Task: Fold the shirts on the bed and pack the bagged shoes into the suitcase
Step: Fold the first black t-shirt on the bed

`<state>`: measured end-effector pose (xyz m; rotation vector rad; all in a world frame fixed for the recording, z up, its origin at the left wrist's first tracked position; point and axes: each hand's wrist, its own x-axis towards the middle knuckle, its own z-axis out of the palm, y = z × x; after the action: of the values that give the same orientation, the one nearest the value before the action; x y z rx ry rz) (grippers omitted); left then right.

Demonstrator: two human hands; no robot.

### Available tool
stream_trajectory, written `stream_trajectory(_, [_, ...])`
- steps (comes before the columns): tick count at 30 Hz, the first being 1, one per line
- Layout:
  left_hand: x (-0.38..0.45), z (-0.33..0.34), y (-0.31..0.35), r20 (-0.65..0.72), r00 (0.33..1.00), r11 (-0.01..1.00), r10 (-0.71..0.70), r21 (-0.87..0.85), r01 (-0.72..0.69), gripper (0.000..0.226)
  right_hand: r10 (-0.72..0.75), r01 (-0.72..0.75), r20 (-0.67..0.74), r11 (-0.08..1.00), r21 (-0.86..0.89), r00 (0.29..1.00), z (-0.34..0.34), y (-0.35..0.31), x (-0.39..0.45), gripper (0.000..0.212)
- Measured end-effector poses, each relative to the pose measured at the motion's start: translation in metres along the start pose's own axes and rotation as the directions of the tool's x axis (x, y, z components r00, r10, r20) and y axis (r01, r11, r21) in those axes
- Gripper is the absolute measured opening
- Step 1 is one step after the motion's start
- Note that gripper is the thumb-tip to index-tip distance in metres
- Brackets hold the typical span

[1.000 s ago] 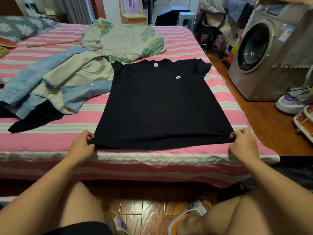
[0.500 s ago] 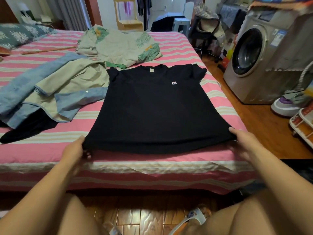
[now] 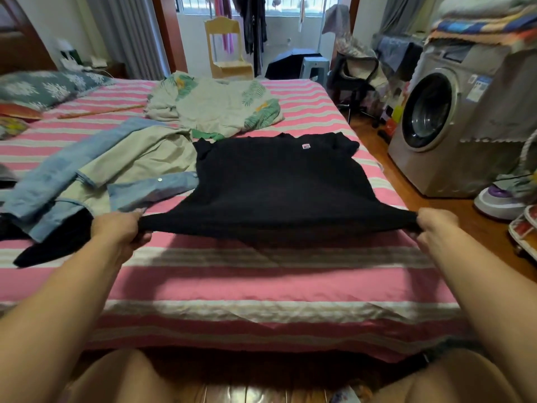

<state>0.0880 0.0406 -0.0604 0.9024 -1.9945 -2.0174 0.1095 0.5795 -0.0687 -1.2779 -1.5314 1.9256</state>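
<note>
A black T-shirt (image 3: 276, 184) with a small white chest label lies front-up on the pink striped bed (image 3: 261, 286). Its hem is lifted off the sheet and stretched between my hands. My left hand (image 3: 119, 231) grips the hem's left corner. My right hand (image 3: 436, 225) grips the right corner. The collar end still rests on the bed. A blue and beige shirt (image 3: 96, 178) lies spread to the left, with a dark garment (image 3: 55, 245) under it. No shoes or suitcase are in view.
A leaf-print blanket (image 3: 215, 106) is bunched behind the T-shirt. Pillows (image 3: 43, 88) sit at the far left. A washing machine (image 3: 453, 126) stands right of the bed on the wooden floor, beside a purple and white appliance (image 3: 499, 199). A small wooden chair (image 3: 226, 50) stands beyond the bed.
Both hands have raised the T-shirt's hem off the sheet and carried it away from the bed's near edge, pulling it taut. The view has tilted upward.
</note>
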Motion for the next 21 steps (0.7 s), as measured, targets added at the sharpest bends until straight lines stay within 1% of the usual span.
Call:
stream_trajectory(1, [-0.008,-0.006,-0.005,0.023,0.999,0.999,0.037,0.038,-0.038,0.027,-0.01,0.01,0.004,0.999,-0.037,1.0,-0.005,0.002,-0.001,0.032])
stream_trajectory(3, [-0.02,-0.02,-0.019,0.097,0.992,0.988,0.08,0.122,-0.092,0.039,-0.042,0.044,0.025,0.995,-0.091,0.999,-0.019,0.009,-0.009,0.023])
stream_trajectory(5, [-0.027,-0.031,-0.04,0.187,0.982,0.956,0.039,0.279,-0.091,0.049,-0.102,0.109,0.044,0.971,-0.213,0.994,-0.036,0.023,-0.022,0.013])
stream_trajectory(6, [-0.028,-0.036,-0.052,0.198,0.98,0.933,0.02,0.348,-0.09,0.051,-0.15,0.154,0.037,0.927,-0.342,0.988,-0.047,0.031,-0.03,0.017])
stream_trajectory(7, [-0.03,-0.041,-0.062,0.179,0.984,0.902,0.011,0.423,-0.087,0.052,-0.2,0.197,0.042,0.868,-0.456,0.979,-0.058,0.043,-0.032,0.024])
stream_trajectory(8, [-0.03,-0.047,-0.073,0.163,0.986,0.877,0.019,0.471,-0.094,0.054,-0.218,0.21,0.048,0.828,-0.52,0.975,-0.068,0.052,-0.038,0.028])
stream_trajectory(9, [-0.028,-0.051,-0.084,0.156,0.987,0.85,0.031,0.515,-0.108,0.055,-0.223,0.222,0.066,0.805,-0.55,0.973,-0.078,0.063,-0.039,0.029])
stream_trajectory(13, [-0.042,-0.058,-0.097,0.128,0.989,0.754,0.074,0.642,-0.14,0.043,-0.105,0.125,0.068,0.858,-0.498,0.992,-0.105,0.082,-0.04,0.021])
stream_trajectory(16, [-0.047,-0.065,-0.107,0.172,0.966,0.622,0.195,0.74,-0.257,0.039,-0.045,0.067,0.054,0.836,-0.544,0.998,-0.115,0.087,-0.041,0.02])
stream_trajectory(17, [-0.05,-0.067,-0.11,0.193,0.958,0.566,0.211,0.775,-0.281,0.038,-0.018,0.034,0.035,0.814,-0.58,0.999,-0.118,0.088,-0.043,0.026])
stream_trajectory(19, [-0.052,-0.066,-0.116,0.246,0.952,0.449,0.183,0.84,-0.304,0.034,0.006,-0.003,0.003,0.727,-0.686,1.0,-0.114,0.087,-0.051,0.035])
stream_trajectory(21, [-0.056,-0.06,-0.12,0.287,0.952,0.338,0.103,0.89,-0.305,0.03,-0.05,0.013,-0.034,0.735,-0.678,0.998,-0.106,0.085,-0.056,0.03])
